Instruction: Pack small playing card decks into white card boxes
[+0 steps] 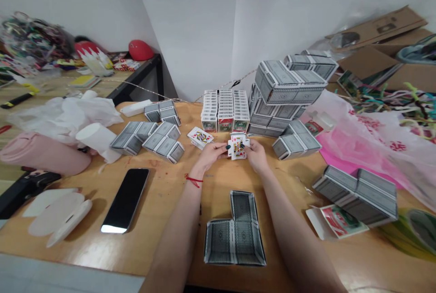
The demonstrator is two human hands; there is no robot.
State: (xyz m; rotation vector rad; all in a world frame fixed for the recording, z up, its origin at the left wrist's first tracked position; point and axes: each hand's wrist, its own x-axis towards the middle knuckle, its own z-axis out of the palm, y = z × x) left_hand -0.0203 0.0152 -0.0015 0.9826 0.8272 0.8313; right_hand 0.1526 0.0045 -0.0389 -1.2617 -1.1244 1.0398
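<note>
Both of my hands hold a small stack of playing cards (238, 146) face up over the wooden table (160, 220). My left hand (213, 153) grips the stack's left edge and my right hand (256, 154) grips its right side. A second small pile of face-up cards (200, 137) lies just left of my left hand. Between my forearms, near the front edge, sits an L-shaped open tray folded from grey-backed cards (235, 231).
Rows of packed card decks (225, 110) stand behind my hands, beside stacked grey card boxes (284, 88). More grey folded pieces lie at left (150, 137) and right (359, 193). A black phone (126, 199) lies at left. Pink plastic bags (368, 143) cover the right side.
</note>
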